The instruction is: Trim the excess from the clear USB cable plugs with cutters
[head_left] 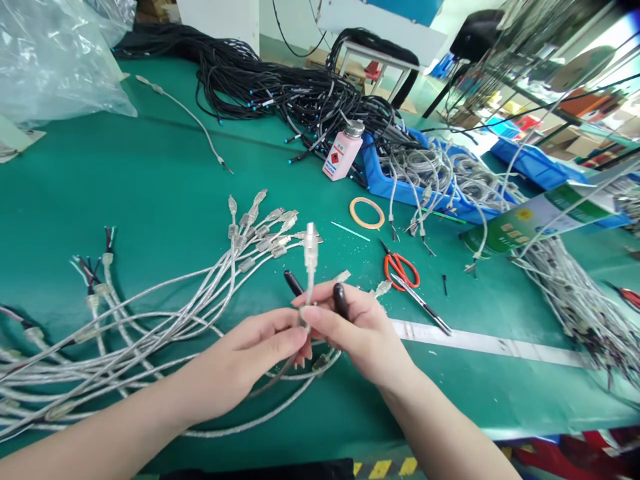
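Left hand [245,360] and right hand [367,333] meet above the counter [125,160], thumbs and fingers narrowed to a pinch on one silver cable [311,280]. Its connector [311,250], a clear moulded body with a squared metal shell, stands up above the fingertips and points away from the person. Across the right palm lies a tool with smooth, rounded black handles [341,301]; its working end is hidden.

To the left, a cable bundle [200,303] runs over the smooth green surface: metallic braid under glossy transparent jackets, cylindrical sleeves near the plugs, bare coloured conductors at the opposite ends. Beyond the hands lie a flat tan tape ring [367,213], scissors [401,270] with looped red-orange grips, and a slim pen-shaped implement [421,305] beside them. Farther back stand a pink square-sided bottle [343,153] with a metal cap and a blue plastic bin [380,180] of coiled grey cables. A crinkled clear film bag [60,63] occupies the far left corner.
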Demonstrator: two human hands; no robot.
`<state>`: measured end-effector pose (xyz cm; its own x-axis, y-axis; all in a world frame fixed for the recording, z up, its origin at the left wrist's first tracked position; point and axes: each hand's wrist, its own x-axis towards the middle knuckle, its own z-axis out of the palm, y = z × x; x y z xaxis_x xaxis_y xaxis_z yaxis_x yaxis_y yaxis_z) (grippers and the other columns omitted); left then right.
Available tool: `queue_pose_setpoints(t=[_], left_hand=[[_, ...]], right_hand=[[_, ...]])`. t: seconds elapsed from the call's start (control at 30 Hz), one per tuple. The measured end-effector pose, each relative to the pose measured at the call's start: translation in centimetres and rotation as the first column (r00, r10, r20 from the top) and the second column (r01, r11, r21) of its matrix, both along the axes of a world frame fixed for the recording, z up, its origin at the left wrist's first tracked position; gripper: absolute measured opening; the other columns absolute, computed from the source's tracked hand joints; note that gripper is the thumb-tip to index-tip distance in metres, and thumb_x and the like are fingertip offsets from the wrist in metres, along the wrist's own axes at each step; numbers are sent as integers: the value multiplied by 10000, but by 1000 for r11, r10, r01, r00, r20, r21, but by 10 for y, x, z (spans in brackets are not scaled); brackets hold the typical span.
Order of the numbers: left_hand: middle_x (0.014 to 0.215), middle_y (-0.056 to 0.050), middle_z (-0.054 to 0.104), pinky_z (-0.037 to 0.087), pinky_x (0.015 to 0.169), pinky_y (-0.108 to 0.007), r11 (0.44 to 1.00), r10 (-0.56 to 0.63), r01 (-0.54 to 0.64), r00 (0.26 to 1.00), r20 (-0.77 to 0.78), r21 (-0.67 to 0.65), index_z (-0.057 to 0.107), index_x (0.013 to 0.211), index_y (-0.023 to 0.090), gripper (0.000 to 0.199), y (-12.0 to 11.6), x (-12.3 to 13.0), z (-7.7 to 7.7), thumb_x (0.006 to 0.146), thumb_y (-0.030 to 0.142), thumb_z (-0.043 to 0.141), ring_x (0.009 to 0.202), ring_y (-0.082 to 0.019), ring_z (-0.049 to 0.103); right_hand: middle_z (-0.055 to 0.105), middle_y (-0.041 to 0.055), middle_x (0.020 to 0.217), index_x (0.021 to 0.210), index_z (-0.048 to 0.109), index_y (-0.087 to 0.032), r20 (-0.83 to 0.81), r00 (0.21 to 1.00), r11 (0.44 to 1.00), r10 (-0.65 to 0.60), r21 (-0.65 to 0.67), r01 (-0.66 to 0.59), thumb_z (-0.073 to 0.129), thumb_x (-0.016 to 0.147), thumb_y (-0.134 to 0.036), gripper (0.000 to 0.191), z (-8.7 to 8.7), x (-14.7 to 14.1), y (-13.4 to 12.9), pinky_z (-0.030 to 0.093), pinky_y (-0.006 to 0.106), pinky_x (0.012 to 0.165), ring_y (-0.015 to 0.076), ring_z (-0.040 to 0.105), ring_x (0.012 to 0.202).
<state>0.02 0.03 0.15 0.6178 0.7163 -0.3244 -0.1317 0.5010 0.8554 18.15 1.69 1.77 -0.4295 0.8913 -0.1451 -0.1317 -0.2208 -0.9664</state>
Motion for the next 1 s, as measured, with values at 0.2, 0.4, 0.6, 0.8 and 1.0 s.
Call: queue_pose_setpoints(t=[0.2, 0.4, 0.6, 0.8, 1.0], left_hand=[[754, 7, 496, 407, 708, -283, 917, 347, -267, 901, 260, -298, 550, 731, 186, 130, 10, 0, 10, 727, 63, 593, 726, -145, 449], [631, 20, 375, 423, 582, -269, 820, 482, -164, 714, 507, -548, 448, 611, 168, 165, 13, -2, 18, 601, 22, 522, 599, -129, 403], [599, 22, 348, 411, 568, -261, 765, 559, -156, 642, 525, -625, 318, 595, 187, 242, 11, -1, 20, 612, 20, 491, 573, -130, 385], [609, 25, 324, 410, 565, -262, 724, 601, -135, 603, 524, -676, 301, 611, 197, 253, 13, -1, 20, 640, 15, 474, 569, -131, 384], [620, 23, 340, 418, 568, -257, 703, 614, -125, 604, 509, -700, 343, 626, 197, 233, 14, -2, 21, 631, 16, 489, 578, -130, 395]], right_hand=[[373, -77, 594, 868, 667, -200, 30, 987, 985, -159, 71, 157, 674, 858, -305, 106, -2, 7, -2, 209, 211, 431, 36, 259, 462], [402, -66, 621, 867, 652, -199, 56, 992, 992, -115, 64, 112, 654, 877, -333, 134, 0, 7, -4, 207, 221, 436, 41, 269, 476], [405, -67, 626, 879, 662, -211, 46, 990, 989, -136, 71, 132, 653, 892, -357, 147, -3, 7, -3, 188, 215, 423, 34, 264, 468], [414, -58, 633, 872, 656, -194, 72, 988, 988, -137, 74, 132, 657, 886, -376, 182, -3, 8, -3, 183, 221, 415, 44, 262, 470], [410, -54, 631, 888, 650, -194, 86, 987, 989, -139, 61, 134, 651, 890, -396, 202, -4, 7, -4, 178, 231, 420, 55, 255, 473]])
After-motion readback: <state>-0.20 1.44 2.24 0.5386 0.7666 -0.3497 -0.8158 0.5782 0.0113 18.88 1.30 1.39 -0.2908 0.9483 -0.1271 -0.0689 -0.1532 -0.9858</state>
